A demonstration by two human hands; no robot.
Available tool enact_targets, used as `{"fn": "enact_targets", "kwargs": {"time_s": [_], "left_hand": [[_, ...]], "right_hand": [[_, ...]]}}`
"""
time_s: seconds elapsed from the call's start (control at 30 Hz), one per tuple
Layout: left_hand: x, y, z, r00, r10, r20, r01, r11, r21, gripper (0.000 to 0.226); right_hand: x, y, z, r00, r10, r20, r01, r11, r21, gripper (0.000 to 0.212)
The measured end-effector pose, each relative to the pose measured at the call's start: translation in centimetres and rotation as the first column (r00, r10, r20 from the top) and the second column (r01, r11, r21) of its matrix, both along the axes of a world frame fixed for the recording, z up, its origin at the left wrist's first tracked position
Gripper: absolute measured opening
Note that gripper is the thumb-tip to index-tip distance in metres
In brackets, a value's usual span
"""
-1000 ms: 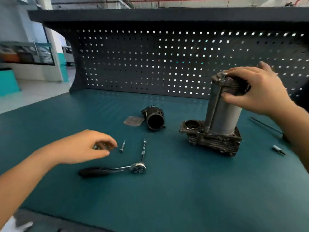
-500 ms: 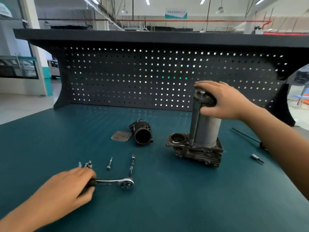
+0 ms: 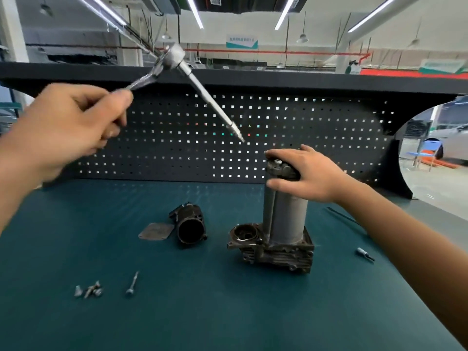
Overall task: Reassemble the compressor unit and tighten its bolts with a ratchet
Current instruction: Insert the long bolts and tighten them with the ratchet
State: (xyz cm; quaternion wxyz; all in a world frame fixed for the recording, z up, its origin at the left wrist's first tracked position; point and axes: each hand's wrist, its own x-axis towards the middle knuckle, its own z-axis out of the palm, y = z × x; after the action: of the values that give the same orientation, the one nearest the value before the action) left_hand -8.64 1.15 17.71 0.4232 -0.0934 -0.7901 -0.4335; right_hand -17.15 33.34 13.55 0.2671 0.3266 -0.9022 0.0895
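Lifted off the bench, the ratchet (image 3: 174, 58) is swinging toward the compressor (image 3: 281, 224); left hand (image 3: 63, 127) fingers curling round its handle, right hand (image 3: 307, 174) gripping the cap, steadying it.

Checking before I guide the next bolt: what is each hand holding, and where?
Left hand grips the ratchet by its handle, in the air. Right hand holds the compressor unit by its top.

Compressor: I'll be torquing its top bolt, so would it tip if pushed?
Probably tippy: the compressor stands tall on a narrow base, the right hand gripping its top. Likely heavy, being metal, so it may resist sliding.
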Motion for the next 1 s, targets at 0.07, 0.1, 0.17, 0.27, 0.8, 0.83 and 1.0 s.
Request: {"fn": "enact_targets", "kwargs": {"time_s": [0.07,0.1,0.17,0.27,0.8,0.83,1.0], "left_hand": [[-0.6,1.8,1.3,0.996,-0.086,0.038,0.086,0.996,-0.005,0.046],[-0.9,2.5,1.7,0.991,-0.116,0.061,0.118,0.993,-0.019,0.044],[-1.4,3.7,2.3,0.979,-0.166,0.117,0.174,0.983,-0.060,0.043],[-2.0,4.5,2.8,0.962,-0.211,0.175,0.231,0.967,-0.104,0.051],[-1.7,3.8,3.7,0.961,-0.196,0.195,0.239,0.945,-0.224,0.067],[-1.6,3.8,3.8,0.962,-0.192,0.194,0.235,0.945,-0.227,0.067],[-1.5,3.8,4.3,0.960,-0.182,0.214,0.235,0.938,-0.254,0.069]], "right_hand": [[0.0,-0.1,-0.1,1.000,-0.015,0.003,0.015,1.000,-0.023,0.064],[0.0,-0.2,-0.2,1.000,-0.018,0.004,0.018,0.999,-0.029,0.064],[0.0,-0.2,-0.2,1.000,-0.024,0.004,0.024,0.999,-0.034,0.064],[-0.1,-0.2,-0.3,1.000,-0.031,-0.002,0.031,0.999,-0.023,0.062],[-0.3,0.1,-0.6,0.999,-0.014,-0.047,0.019,0.993,0.115,0.090],[-0.3,0.1,-0.5,0.999,-0.012,-0.039,0.016,0.995,0.100,0.090],[0.0,0.0,-0.4,0.999,0.031,0.025,-0.031,0.999,-0.008,0.073]]}}
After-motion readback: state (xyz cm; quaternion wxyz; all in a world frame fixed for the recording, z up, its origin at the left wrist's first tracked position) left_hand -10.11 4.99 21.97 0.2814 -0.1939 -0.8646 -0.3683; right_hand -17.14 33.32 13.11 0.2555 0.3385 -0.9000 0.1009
